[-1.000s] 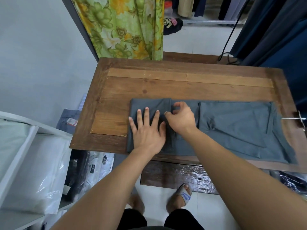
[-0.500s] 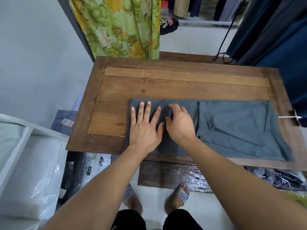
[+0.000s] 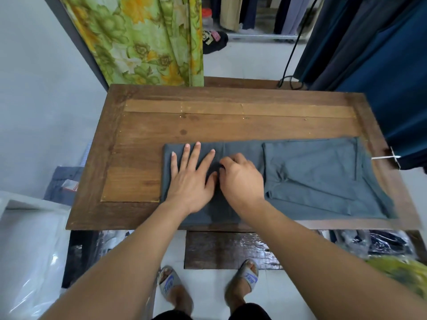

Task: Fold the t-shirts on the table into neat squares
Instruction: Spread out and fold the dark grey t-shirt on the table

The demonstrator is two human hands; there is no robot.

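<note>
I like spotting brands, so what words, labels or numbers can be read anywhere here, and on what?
Blue letters on the sandal straps: too warped to read surely.
Print on the red-and-white tag left of the table: too small to read.
Labels on the dark bundle on the far floor: blurred.
No print shows on the grey t-shirt.

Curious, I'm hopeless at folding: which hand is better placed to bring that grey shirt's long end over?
Probably the right. The right hand is nearer the long free end of the t-shirt; the left hand lies flat, pinning the other end.
</note>
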